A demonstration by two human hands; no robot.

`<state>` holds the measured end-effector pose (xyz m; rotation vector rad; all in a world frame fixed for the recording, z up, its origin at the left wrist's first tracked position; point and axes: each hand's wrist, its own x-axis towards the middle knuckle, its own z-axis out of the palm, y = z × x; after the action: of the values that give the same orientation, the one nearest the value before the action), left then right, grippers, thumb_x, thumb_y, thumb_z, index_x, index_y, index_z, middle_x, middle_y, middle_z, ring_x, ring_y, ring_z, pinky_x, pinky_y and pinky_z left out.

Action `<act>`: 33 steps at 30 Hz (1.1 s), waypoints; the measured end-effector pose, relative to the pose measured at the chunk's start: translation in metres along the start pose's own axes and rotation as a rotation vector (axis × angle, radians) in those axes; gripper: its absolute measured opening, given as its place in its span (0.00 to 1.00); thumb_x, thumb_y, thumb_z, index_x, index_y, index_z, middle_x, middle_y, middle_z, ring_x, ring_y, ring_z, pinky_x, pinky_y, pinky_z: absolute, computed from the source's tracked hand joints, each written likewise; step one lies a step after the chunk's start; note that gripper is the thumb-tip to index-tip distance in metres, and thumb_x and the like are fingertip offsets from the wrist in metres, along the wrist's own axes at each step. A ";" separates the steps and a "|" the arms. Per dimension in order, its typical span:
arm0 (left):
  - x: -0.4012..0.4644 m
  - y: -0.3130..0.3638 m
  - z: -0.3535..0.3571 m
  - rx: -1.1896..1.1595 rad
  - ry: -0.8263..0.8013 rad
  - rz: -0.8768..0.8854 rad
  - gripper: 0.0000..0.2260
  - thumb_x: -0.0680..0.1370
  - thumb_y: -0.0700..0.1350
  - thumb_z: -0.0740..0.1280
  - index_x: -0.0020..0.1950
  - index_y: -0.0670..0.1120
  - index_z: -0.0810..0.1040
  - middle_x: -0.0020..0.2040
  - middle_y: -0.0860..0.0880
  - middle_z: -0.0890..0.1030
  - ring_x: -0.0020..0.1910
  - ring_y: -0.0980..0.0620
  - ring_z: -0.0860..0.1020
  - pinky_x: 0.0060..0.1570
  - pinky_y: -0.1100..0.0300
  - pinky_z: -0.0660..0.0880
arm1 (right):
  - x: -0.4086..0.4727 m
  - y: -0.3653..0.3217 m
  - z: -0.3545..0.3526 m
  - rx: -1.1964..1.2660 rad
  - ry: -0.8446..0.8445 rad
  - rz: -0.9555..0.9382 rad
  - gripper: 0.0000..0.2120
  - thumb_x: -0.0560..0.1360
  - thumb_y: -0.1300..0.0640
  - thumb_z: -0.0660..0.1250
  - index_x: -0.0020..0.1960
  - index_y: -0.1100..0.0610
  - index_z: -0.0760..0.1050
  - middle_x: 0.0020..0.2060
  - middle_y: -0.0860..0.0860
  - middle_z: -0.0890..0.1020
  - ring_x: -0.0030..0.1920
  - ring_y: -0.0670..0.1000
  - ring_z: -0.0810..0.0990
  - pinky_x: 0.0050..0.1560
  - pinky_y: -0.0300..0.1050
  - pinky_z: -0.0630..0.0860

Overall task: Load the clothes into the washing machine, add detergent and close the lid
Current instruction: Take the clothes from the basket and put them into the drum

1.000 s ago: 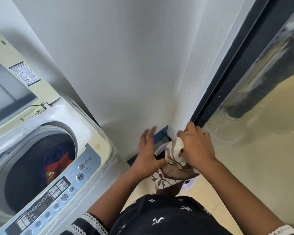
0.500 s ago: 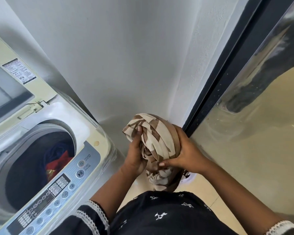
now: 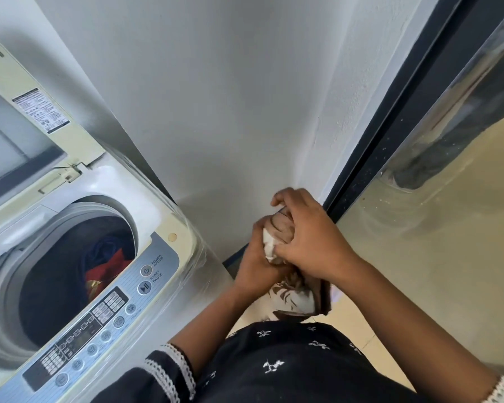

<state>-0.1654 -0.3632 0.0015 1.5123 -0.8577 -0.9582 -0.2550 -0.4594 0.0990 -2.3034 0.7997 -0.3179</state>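
A top-loading washing machine (image 3: 169, 216) stands at the left with its lid (image 3: 21, 132) raised. Red and blue clothes (image 3: 105, 263) lie in its dark drum. To the right of the machine, in the corner by the wall, both hands grip a bunched brown-and-cream patterned cloth (image 3: 291, 295). My left hand (image 3: 256, 266) holds it from the left and below. My right hand (image 3: 309, 239) curls over the top of the bundle. The lower part of the cloth hangs down beneath the hands.
The control panel (image 3: 99, 312) with buttons runs along the machine's front edge. A white wall fills the middle. A dark door frame (image 3: 390, 135) and glass pane stand at the right. My black patterned garment (image 3: 274, 365) fills the bottom of the view.
The cloth was pulled up out of a white container on the floor and bunched between both hands. Now the hands squeeze it tighter, and the right hand covers its top.
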 end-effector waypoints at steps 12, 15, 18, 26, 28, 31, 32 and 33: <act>0.008 0.017 -0.033 -0.886 0.297 -0.435 0.14 0.82 0.51 0.59 0.55 0.44 0.78 0.44 0.46 0.85 0.42 0.49 0.84 0.39 0.56 0.81 | -0.025 0.049 0.035 0.446 -0.067 0.096 0.60 0.57 0.44 0.84 0.76 0.34 0.47 0.74 0.42 0.62 0.73 0.46 0.66 0.68 0.51 0.73; 0.008 0.021 -0.031 -0.760 0.220 -0.543 0.14 0.83 0.52 0.58 0.60 0.44 0.75 0.49 0.44 0.85 0.42 0.46 0.84 0.40 0.52 0.83 | -0.021 0.051 0.037 0.468 0.020 0.127 0.50 0.61 0.47 0.81 0.73 0.36 0.55 0.65 0.46 0.73 0.63 0.47 0.77 0.56 0.42 0.79; 0.012 0.012 -0.038 -0.288 0.241 -0.520 0.26 0.81 0.47 0.66 0.74 0.52 0.57 0.67 0.43 0.75 0.58 0.42 0.81 0.57 0.42 0.79 | -0.014 0.062 0.024 0.139 0.026 0.191 0.45 0.61 0.50 0.75 0.72 0.39 0.57 0.60 0.51 0.76 0.55 0.54 0.80 0.47 0.44 0.78; 0.002 -0.004 -0.023 0.331 -0.138 0.084 0.47 0.64 0.41 0.79 0.76 0.51 0.56 0.68 0.50 0.72 0.66 0.55 0.74 0.62 0.60 0.74 | -0.009 0.000 0.006 -0.359 -0.131 -0.141 0.53 0.68 0.62 0.72 0.77 0.37 0.41 0.64 0.50 0.66 0.47 0.55 0.79 0.41 0.47 0.75; 0.002 -0.002 -0.022 0.194 0.021 0.057 0.36 0.65 0.36 0.72 0.70 0.47 0.64 0.55 0.51 0.81 0.52 0.57 0.81 0.47 0.63 0.78 | -0.008 -0.005 -0.001 -0.192 -0.081 -0.220 0.50 0.68 0.56 0.75 0.77 0.38 0.46 0.67 0.46 0.63 0.50 0.52 0.79 0.43 0.43 0.77; 0.005 0.005 -0.031 -0.078 0.194 0.013 0.30 0.65 0.43 0.72 0.66 0.42 0.68 0.54 0.45 0.82 0.52 0.49 0.82 0.48 0.57 0.80 | -0.012 0.008 -0.003 -0.020 0.041 -0.187 0.48 0.67 0.39 0.76 0.77 0.42 0.50 0.72 0.44 0.60 0.69 0.48 0.67 0.65 0.51 0.72; 0.006 0.008 -0.032 -0.198 0.227 -0.028 0.31 0.65 0.45 0.73 0.66 0.41 0.70 0.55 0.43 0.82 0.53 0.46 0.82 0.49 0.55 0.80 | -0.014 0.015 -0.001 -0.030 0.057 -0.166 0.50 0.65 0.35 0.75 0.77 0.42 0.50 0.73 0.45 0.59 0.73 0.49 0.63 0.70 0.55 0.68; 0.007 0.010 -0.032 -0.320 0.252 -0.078 0.29 0.65 0.45 0.73 0.65 0.41 0.72 0.56 0.41 0.82 0.55 0.44 0.82 0.50 0.53 0.81 | -0.016 0.021 0.001 -0.014 0.062 -0.120 0.52 0.63 0.33 0.76 0.77 0.41 0.49 0.75 0.45 0.58 0.74 0.49 0.60 0.72 0.59 0.65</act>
<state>-0.1338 -0.3579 0.0130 1.3592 -0.4449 -0.8905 -0.2768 -0.4613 0.0837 -2.3696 0.6976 -0.4398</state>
